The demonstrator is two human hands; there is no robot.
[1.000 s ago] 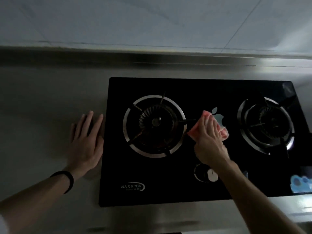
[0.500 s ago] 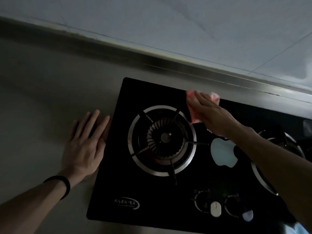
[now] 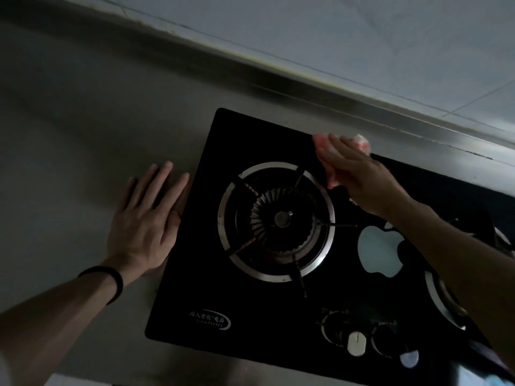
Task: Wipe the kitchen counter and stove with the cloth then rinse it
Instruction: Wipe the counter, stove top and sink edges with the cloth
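Stove [image 3: 195, 288]: black glass top, two knobs [image 3: 356, 342] at near edge. Left wrist: black band [image 3: 111, 282]. Left hand [image 3: 145, 227] flat on counter [image 3: 69, 162], fingers straight and spread, holding nothing, thumb side touching stove's left edge. Left burner [image 3: 278, 218] mid-stove, metal ring round it. Right hand [image 3: 362, 176] beyond burner, fingers laid out nearly straight over pink cloth [image 3: 362, 142], pressing it onto stove's far edge. Tiled wall [image 3: 362, 51] behind.

Pale tiled wall [image 3: 362, 37] across the top, thin grout lines running slantwise. Below it a dull steel upstand [image 3: 278, 90], scuffed along the seam. Black wristband [image 3: 111, 282] lower left. Pale apple-shaped decal [image 3: 379, 252] right of centre; smaller bluish round decal [image 3: 409, 359] near the lower right edge.
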